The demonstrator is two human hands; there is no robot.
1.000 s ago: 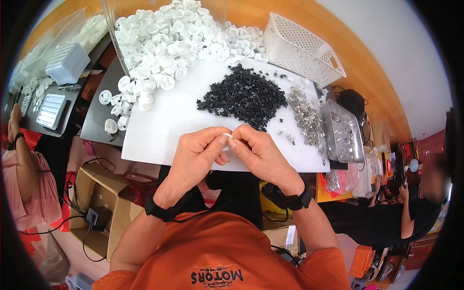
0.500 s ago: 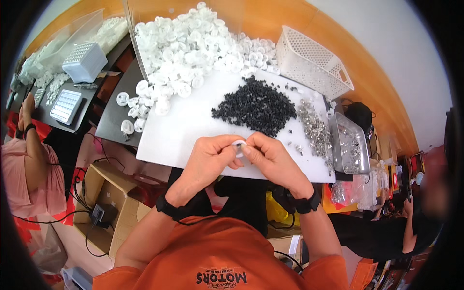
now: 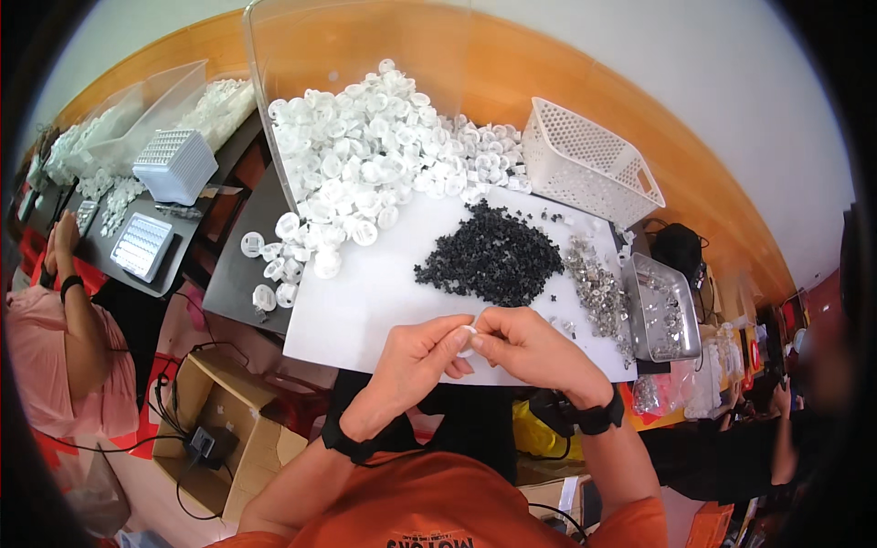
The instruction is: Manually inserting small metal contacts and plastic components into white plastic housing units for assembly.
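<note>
My left hand [image 3: 418, 358] and my right hand [image 3: 528, 347] meet at the near edge of a white sheet [image 3: 365, 301], fingertips pinched together on one small white round plastic part [image 3: 469, 336]. Just beyond my hands lies a heap of small black plastic pieces [image 3: 493, 256]. Further back and to the left spreads a big pile of white round caps [image 3: 365, 164]. To the right of the black heap is a strip of small shiny metal parts [image 3: 594, 288]. Both wrists carry dark bands.
A metal tray [image 3: 662, 310] with metal bits stands at the right, a white perforated basket [image 3: 589, 164] behind it. A clear panel [image 3: 347, 46] backs the white pile. A person in pink [image 3: 64, 338] sits at left; cardboard boxes [image 3: 219, 429] and cables lie below.
My hands stay together on the small white part, shifting slightly toward the right along the sheet's near edge. The view has tilted a little; the piles are unmoved.
</note>
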